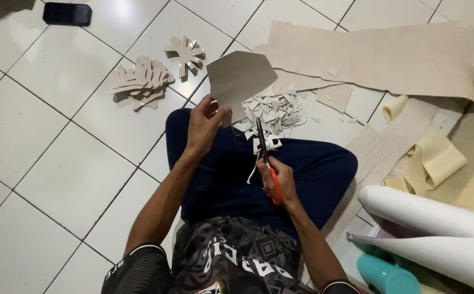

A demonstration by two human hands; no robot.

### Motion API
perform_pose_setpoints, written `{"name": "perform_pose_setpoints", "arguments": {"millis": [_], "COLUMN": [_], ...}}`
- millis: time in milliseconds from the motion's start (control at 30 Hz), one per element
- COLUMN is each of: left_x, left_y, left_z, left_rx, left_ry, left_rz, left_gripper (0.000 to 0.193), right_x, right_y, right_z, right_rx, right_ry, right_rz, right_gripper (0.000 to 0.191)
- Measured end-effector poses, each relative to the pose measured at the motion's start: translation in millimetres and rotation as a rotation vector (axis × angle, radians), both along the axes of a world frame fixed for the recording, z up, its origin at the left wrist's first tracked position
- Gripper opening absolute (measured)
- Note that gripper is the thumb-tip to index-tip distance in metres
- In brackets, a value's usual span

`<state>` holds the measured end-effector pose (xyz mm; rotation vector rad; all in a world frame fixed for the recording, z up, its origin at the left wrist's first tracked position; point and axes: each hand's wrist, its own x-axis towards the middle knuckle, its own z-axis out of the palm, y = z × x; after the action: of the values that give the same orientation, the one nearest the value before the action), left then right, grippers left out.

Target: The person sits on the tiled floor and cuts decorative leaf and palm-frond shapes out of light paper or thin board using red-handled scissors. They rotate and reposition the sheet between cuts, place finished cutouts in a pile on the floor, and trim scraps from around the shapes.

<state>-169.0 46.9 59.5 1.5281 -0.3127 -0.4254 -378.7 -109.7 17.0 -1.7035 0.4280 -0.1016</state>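
My left hand [204, 122] pinches the lower corner of a pale grey sheet piece [241, 79] with angled edges, holding it up above my knee. My right hand [280, 182] grips orange-handled scissors [265, 163]; their dark blades point up toward the sheet's lower edge. A thin white strip hangs by the blades. I sit cross-legged in dark blue trousers [302, 169] on white floor tiles [57, 147].
A heap of small offcuts [275, 111] lies past my knee. Stacked cut shapes [139, 81] and a single one [185, 53] rest at upper left, a dark phone [67, 13] beyond. Large beige sheets [378, 54], curled strips [433, 160], white rolls [427, 215] and a teal bottle [387, 275] crowd the right.
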Motion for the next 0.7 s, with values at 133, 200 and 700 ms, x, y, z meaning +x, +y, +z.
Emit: {"name": "perform_pose_setpoints", "arguments": {"millis": [133, 200, 700], "left_x": [-13.7, -20.3, -35.3], "left_y": [5.2, 7.1, 6.3], "left_z": [32.5, 44.3, 63.4], "left_rx": [-0.105, -0.121, -0.171], "left_ry": [-0.041, -0.044, -0.211], "left_rz": [-0.058, -0.073, -0.139], "left_gripper": [0.038, 0.039, 0.035], "right_x": [11.6, 15.2, 13.7], "right_y": [5.3, 6.5, 8.8], "right_z": [30.1, 44.5, 70.0], "right_rx": [-0.103, -0.108, -0.007], "right_ry": [-0.090, -0.114, -0.145], "right_rz": [0.050, 0.076, 0.127], "right_gripper": [0.057, 0.057, 0.051]}}
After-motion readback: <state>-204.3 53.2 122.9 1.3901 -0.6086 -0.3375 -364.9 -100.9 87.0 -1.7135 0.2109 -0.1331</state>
